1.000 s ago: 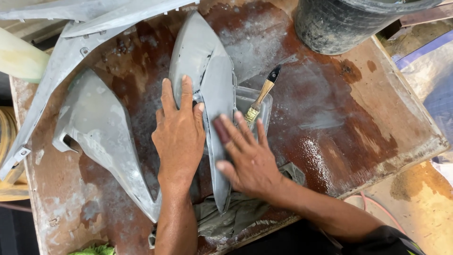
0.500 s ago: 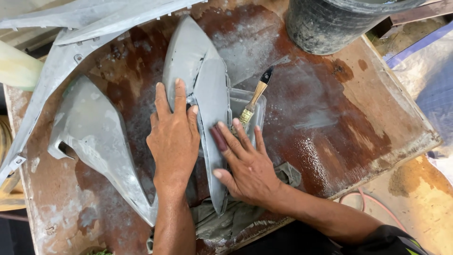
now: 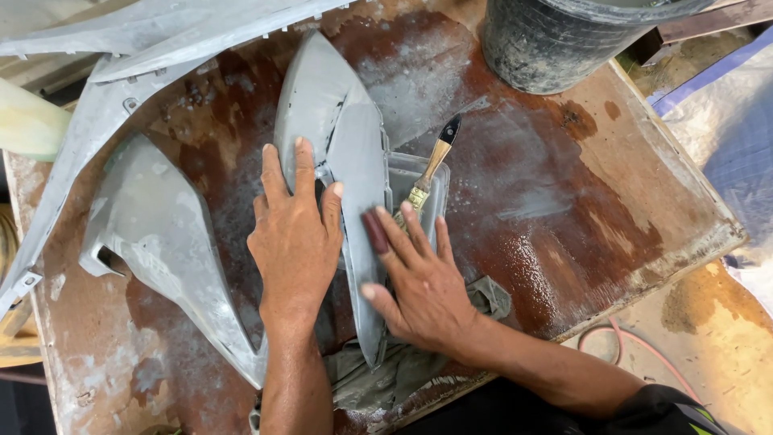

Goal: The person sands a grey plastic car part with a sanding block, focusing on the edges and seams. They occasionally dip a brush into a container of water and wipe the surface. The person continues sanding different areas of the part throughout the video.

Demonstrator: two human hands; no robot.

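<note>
A long grey primed fairing panel (image 3: 334,121) lies on a stained wooden board (image 3: 564,201), pointing away from me. My left hand (image 3: 296,234) presses flat on its left side, fingers spread. My right hand (image 3: 415,278) rests on the panel's right edge, holding a small dark red pad (image 3: 375,230) under its fingers against the surface. A clear plastic tub (image 3: 419,173) sits just right of the panel with a paintbrush (image 3: 433,165) leaning in it.
A second grey panel (image 3: 161,234) lies to the left, and more grey panels (image 3: 161,32) lie across the top left. A dark bucket (image 3: 580,32) stands at the top right. A grey rag (image 3: 378,374) lies under the panel's near tip. A pink hose (image 3: 636,338) runs on the ground.
Both hands have stayed on the panel. My right hand has shifted slightly along the panel's right edge.
</note>
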